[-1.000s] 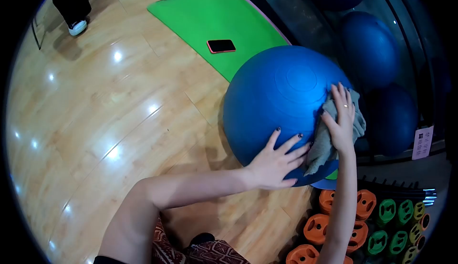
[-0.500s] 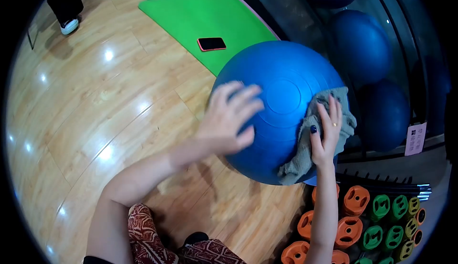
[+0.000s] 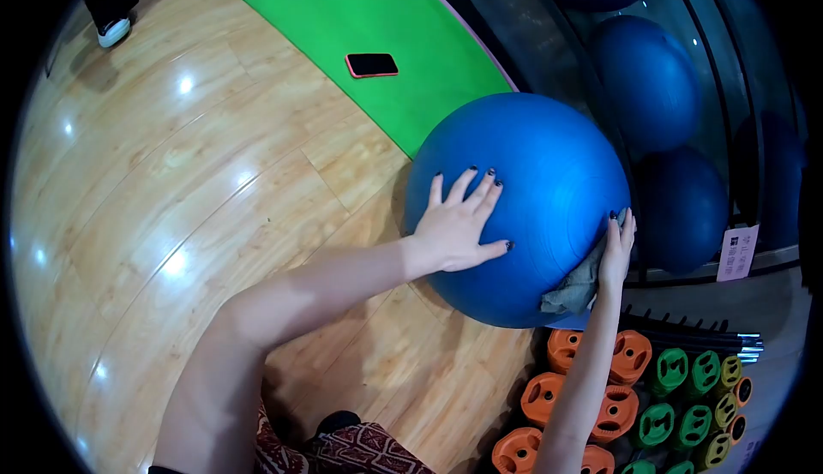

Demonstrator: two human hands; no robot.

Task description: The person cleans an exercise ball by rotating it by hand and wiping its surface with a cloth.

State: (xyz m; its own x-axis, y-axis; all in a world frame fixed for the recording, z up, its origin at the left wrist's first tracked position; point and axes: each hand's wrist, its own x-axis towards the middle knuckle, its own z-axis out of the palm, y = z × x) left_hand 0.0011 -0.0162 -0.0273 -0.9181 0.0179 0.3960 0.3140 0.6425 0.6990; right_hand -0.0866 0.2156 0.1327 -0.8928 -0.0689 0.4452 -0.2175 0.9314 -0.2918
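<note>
A large blue exercise ball stands on the wooden floor in front of me. My left hand lies on its near left side, fingers spread and nothing held. At the ball's right edge, my right hand presses a grey-green cloth against the surface. Part of the cloth is hidden behind that hand and the curve of the ball.
Behind the ball lies a green mat with a phone on it. More blue balls sit on a rack at right. Orange weight plates and green ones stand at lower right. A person's shoe shows at upper left.
My left hand has come down flat onto the ball. My right hand and the cloth have moved around to the right edge. The ball has turned, its ringed centre shifting right and down.
</note>
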